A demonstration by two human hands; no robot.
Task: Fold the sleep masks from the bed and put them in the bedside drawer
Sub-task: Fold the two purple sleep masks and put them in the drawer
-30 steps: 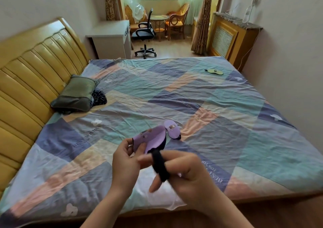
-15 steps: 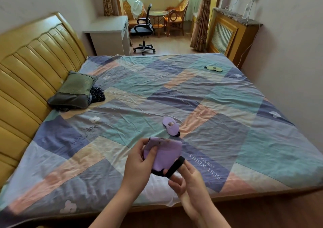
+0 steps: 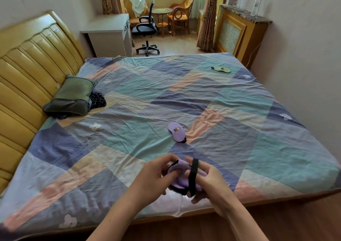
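Note:
Both hands hold a folded purple sleep mask above the near edge of the bed. My left hand grips its left side with curled fingers. My right hand holds its right side, and the mask's black strap runs over the right fingers. A second purple sleep mask lies flat on the patchwork sheet just beyond the hands. A pale green sleep mask lies near the far right corner of the bed. No bedside drawer is in view.
A green pillow and dark cloth lie by the yellow headboard on the left. Behind the bed stand a white desk, an office chair and a wooden radiator cover. The wall runs along the right.
The hands have sunk lower and closer to me with the mask, which is now folded smaller. The strap has come up over the right fingers.

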